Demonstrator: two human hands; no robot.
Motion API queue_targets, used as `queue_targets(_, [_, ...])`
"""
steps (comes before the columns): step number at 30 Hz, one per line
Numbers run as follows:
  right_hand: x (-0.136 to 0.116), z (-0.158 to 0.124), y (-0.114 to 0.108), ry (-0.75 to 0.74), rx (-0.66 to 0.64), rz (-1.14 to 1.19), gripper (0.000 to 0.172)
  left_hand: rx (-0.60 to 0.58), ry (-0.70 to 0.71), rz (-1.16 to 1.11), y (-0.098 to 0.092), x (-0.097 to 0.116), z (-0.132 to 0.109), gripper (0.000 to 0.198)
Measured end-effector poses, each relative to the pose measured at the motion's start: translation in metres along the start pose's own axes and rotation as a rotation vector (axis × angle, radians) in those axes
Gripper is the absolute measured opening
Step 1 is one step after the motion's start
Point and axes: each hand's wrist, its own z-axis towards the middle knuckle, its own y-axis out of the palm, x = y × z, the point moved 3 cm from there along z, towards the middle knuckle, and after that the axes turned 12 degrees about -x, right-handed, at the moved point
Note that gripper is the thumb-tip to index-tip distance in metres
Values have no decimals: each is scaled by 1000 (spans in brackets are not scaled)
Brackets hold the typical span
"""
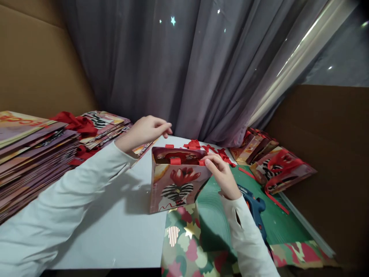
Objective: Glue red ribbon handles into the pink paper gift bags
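The top edge of a small printed gift bag point(176, 184) is pinched by the right hand point(223, 175) at the centre of the frame. The bag is stood open on the white bench point(115, 227). The left hand point(145, 130), loosely curled and empty, is raised behind it, near red ribbon pieces point(192, 144). A blue glue gun point(255, 207) is seen at lower right, on a green mat point(276, 223).

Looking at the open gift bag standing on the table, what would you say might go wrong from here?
1. The gift bag stands upright with only the right hand at its rim; the left hand is off it, so it may tip.
2. The blue glue gun lies right beside the right sleeve, which might brush it.
3. Loose red ribbon scraps lie just behind the bag and could snag.
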Motion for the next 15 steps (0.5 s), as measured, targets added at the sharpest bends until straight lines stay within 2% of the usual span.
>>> queue_targets(1, [-1, -1, 1, -4, 3, 4, 29, -38, 38, 82, 3, 19, -9, 45])
queue_targets(3, [-1, -3, 2, -3, 3, 20, 29, -348, 51, 296, 17, 51, -22, 43])
queue_targets(4, [-1, -5, 2, -1, 3, 30, 29, -441, 13, 432, 22, 62, -26, 48])
queue_targets(6, [-1, -8, 2, 3, 3, 51, 29, -557, -68, 683, 30, 76, -31, 53])
queue_targets(8, [0, -11, 2, 8, 0, 67, 29, -638, -126, 839, 35, 84, -30, 57])
queue_targets(10, [0, -13, 3, -4, -8, 62, 30, -751, -166, 831, 41, 86, -28, 58])
queue_targets(12, [1, -15, 4, -32, -9, 47, 32, -861, -203, 684, 48, 84, -25, 57])
queue_targets(13, [1, -16, 5, -46, -6, 44, 33, -895, -210, 584, 52, 83, -24, 54])
queue_targets(15, [1, -18, 7, -65, 1, 47, 35, -890, -179, 380, 60, 79, -22, 39])
